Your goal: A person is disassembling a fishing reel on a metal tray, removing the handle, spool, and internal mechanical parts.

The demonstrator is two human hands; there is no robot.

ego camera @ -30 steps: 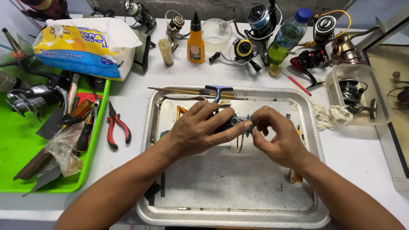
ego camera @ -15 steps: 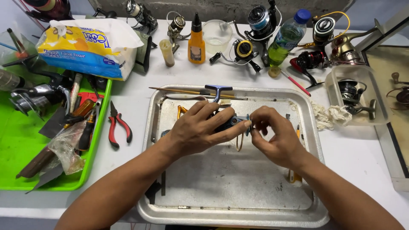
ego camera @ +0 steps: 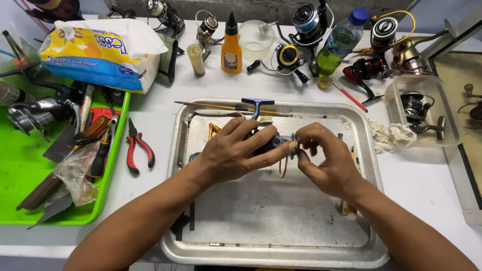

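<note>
My left hand (ego camera: 236, 150) grips a dark blue fishing reel body (ego camera: 271, 144) over the metal tray (ego camera: 281, 251). My right hand (ego camera: 324, 158) pinches a small part at the reel's right end, fingertips meeting those of the left hand. Most of the reel is hidden under my fingers. A thin ring hangs just below the reel. A blue T-handle tool (ego camera: 257, 105) and a long thin brush (ego camera: 221, 106) lie along the tray's far rim. Small gold parts (ego camera: 213, 130) rest on the tray to the left of my hand.
A green tray (ego camera: 20, 175) of tools stands at the left, red-handled pliers (ego camera: 135, 146) beside it. At the back are a tissue pack (ego camera: 98, 47), an orange oil bottle (ego camera: 231, 45), a green plastic bottle (ego camera: 339, 42) and several reels. A clear box (ego camera: 422, 113) holds a reel at right.
Both hands stay over the tray at the same spot. Only the fingertips have shifted slightly on the reel.
</note>
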